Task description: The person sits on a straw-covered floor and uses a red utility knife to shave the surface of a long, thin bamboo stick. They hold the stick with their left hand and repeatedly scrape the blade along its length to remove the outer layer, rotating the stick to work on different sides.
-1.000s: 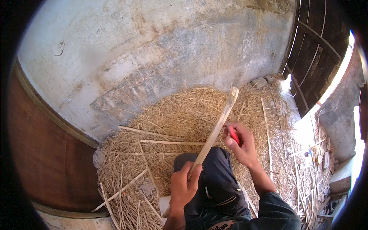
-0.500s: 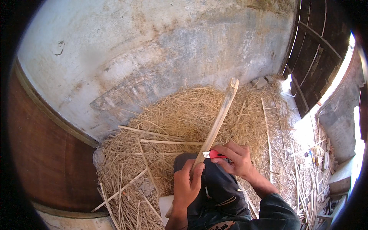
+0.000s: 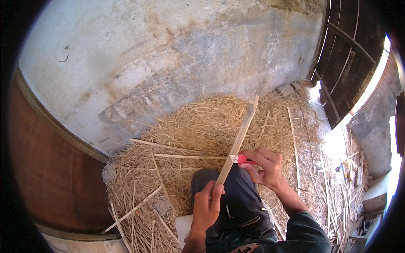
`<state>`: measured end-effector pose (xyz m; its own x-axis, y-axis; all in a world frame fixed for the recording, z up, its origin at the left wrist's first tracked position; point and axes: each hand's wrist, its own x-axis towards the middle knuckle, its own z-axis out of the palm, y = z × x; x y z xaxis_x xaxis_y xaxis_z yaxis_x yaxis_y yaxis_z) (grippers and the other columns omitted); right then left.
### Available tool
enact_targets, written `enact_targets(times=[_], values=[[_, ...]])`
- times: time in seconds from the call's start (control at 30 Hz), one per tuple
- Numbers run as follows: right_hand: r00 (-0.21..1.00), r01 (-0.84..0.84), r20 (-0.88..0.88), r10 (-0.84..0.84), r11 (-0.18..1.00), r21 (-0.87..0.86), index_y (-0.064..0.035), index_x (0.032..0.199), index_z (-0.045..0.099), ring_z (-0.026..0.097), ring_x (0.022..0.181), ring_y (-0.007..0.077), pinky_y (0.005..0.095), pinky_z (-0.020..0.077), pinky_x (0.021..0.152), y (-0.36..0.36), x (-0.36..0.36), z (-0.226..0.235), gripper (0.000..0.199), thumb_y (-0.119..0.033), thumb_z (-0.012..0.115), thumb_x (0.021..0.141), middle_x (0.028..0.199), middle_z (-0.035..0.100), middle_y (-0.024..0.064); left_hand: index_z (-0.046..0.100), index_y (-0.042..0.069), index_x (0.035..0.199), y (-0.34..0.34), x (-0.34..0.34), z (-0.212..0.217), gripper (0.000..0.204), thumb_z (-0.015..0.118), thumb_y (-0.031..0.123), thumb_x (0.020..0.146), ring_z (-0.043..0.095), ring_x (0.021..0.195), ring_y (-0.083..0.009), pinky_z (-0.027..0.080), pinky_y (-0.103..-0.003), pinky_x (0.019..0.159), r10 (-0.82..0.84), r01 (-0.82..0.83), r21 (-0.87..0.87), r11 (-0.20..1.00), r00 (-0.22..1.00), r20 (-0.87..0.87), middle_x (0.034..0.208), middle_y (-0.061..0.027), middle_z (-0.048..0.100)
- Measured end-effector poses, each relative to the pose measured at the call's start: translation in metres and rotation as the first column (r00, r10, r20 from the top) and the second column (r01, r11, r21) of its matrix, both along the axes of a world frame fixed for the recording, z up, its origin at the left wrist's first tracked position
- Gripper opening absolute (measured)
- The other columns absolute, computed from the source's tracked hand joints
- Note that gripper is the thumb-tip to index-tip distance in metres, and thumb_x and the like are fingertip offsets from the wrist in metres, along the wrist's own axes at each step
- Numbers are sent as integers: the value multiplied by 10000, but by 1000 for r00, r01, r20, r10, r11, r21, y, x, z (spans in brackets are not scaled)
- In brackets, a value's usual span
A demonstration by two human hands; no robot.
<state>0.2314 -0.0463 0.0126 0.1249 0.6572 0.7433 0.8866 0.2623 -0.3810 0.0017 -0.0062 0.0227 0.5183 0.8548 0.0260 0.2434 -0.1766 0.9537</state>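
Note:
My left hand [image 3: 207,206] is closed around the lower part of a long pale strip of wood or bamboo [image 3: 243,127], which slants up and to the right, away from me. In my right hand [image 3: 266,167] is a red utility knife [image 3: 246,160]. Its blade lies against the strip a little below the middle, on the right edge. The strip's lower end is hidden behind my left hand. Below it is my leg [image 3: 244,202] in dark trousers.
Shavings and thin strips form a thick heap [image 3: 198,122] on the floor before a stained wall [image 3: 168,63]. Several longer sticks [image 3: 177,156] lie across it. A brown panel [image 3: 63,168] is at the left, a dark wooden door [image 3: 350,55] at the far right.
The knife has moved up along the strip, away from my left hand. The strip's far end has dropped slightly lower in view.

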Motion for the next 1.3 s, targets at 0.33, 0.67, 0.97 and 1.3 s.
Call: enact_targets(times=[0.33, 0.67, 0.97, 1.3], values=[[981, 168, -115, -155, 978, 120, -49, 1097, 805, 644, 628, 199, 318, 476, 572, 15, 41, 17, 253, -178, 832, 883, 790, 724, 95, 602, 29, 898, -10, -23, -26, 352, 500, 267, 1136, 378, 594, -74, 312, -297, 550, -124, 127, -242, 962, 992, 25, 670, -14, 450], [904, 213, -405, -137, 966, 149, -40, 1093, 793, 622, 627, 136, 299, 456, 540, 6, 70, -14, 206, -185, 770, 949, 804, 730, 73, 513, 84, 889, -2, -41, -47, 404, 444, 372, 1164, 330, 634, -49, 286, -257, 579, -215, 312, -483, 818, 945, 246, 730, 60, 398], [979, -134, -163, 126, 990, -37, -81, 1090, 779, 696, 654, 210, 333, 546, 542, -10, -22, -13, 326, -189, 897, 805, 810, 702, 45, 511, 55, 897, 3, -7, -20, 483, 372, 430, 1169, 360, 635, -107, 309, -300, 590, -174, 184, -133, 974, 981, 82, 731, 8, 414], [993, -70, -93, 68, 997, -19, -118, 1077, 793, 675, 606, 193, 335, 532, 529, -3, -19, -11, 287, -191, 882, 814, 758, 674, 19, 506, 24, 951, -4, -6, -21, 370, 385, 298, 1167, 547, 638, -492, 387, -484, 551, -122, 127, 65, 990, 989, -86, 675, -220, 486]])
